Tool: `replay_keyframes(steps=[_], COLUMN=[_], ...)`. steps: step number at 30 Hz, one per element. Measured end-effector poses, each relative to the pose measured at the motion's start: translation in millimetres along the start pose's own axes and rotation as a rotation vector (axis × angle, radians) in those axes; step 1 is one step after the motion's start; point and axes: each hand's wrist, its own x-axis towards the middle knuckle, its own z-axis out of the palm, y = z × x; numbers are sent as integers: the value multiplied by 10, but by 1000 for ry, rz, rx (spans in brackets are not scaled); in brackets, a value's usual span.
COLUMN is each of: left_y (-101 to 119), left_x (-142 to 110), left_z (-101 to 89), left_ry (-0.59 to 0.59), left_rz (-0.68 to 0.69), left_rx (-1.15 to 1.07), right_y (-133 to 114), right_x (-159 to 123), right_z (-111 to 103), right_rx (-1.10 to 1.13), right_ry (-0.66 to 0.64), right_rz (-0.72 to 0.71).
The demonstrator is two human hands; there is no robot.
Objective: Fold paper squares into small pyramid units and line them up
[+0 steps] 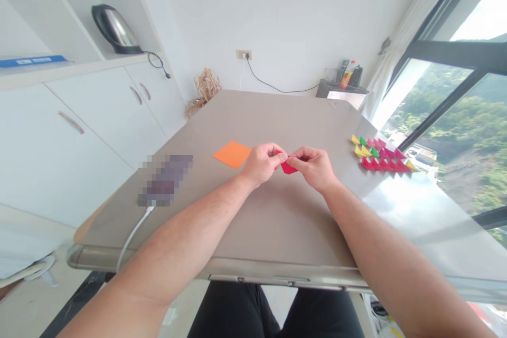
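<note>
Head view: thumbs and fingertips of left hand (263,163) and right hand (315,166) pinched on a small folded red paper (289,169), centre of frame, hands close together. Remaining fingers curled in. Much of the paper is hidden by the fingertips; exact folds can't be told.

Just left of the left hand: orange sheet (232,155), lying flat on the grey-brown table (273,232), its right corner meeting the hand's outline.

Right of frame, near table edge: three rows of small folded paper pieces (384,165), pointed tips up. Yellow, green and pink at the back; yellow, green and magenta mid; front row mostly red, yellow at its right end.

Left of frame: pixelated dark object (168,179), white cable (132,229) running from its lower end past the near edge. Upper left: kettle (119,31) on a shelf.
</note>
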Motion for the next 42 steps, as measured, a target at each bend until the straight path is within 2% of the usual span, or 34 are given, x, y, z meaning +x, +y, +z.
replay_keyframes(steps=[4,9,13,22,24,27,29,31,33,35,37,38,41,42], left_y=[22,22,-5,-39,-51,-74,-78,-63,-32,-3,7,3,-29,-38], left_x=[8,43,69,124,132,117,77,15,-53,-101,-109,-97,-16,14], left_z=[-13,-55,-92,-169,-169,-141,-89,-9,81,148,169,160,76,42], left_ry=[45,123,106,128,202,387,425,366,255,140,120,164,411,462], left_rz=[-20,-48,-55,-80,-82,-37,57,208,352,404,372,334,194,156], left_rx=[9,-5,-29,-130,-104,76,244,380,460,483,450,428,337,270], right_y=[7,46,74,53,84,101,67,8,-46,-68,-50,-31,23,31], right_x=[10,39,63,103,119,116,91,62,46,52,74,88,118,120], right_z=[-11,-52,-82,-176,-163,-71,32,138,211,230,201,176,97,77], right_rx=[19,-45,-15,161,99,-94,-109,-44,38,89,143,162,148,135], right_ry=[-12,45,47,43,144,428,388,239,187,235,280,291,301,290], right_rz=[14,70,51,122,105,35,7,-2,9,28,52,64,98,107])
